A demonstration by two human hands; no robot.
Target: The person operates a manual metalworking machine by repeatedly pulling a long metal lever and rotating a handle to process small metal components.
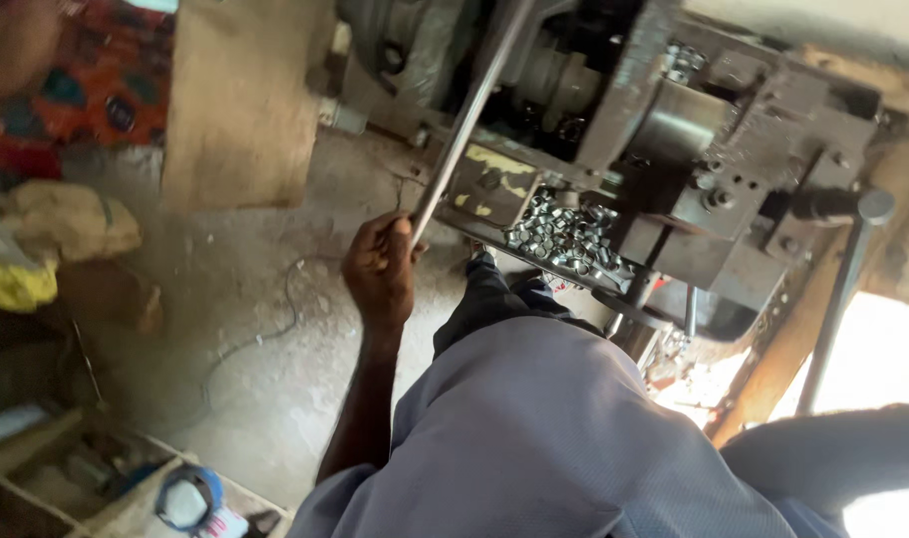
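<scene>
The press (664, 149) filled the far right of the scene, a dark steel machine with blocks, bolts and a round cylinder. The concrete floor (255, 329) lay to its left, with a wooden board (240, 100) standing at the far side. The person's grey-trousered leg (544, 428) occupied the near centre. A long steel lever (464, 120) ran from the machine top down and left. A heap of small metal pieces (564, 234) lay in the tray at the machine's front, just right of the lever's lower end.

For a clean stroke, the lever would best be gripped at its very end and pulled in one steady arc, keeping the wrist in line with the bar and the leg clear of the tray.

The left hand (380, 269) was clamped around the lever's lower end, fingers wrapped fully closed. The right hand was out of view.
</scene>
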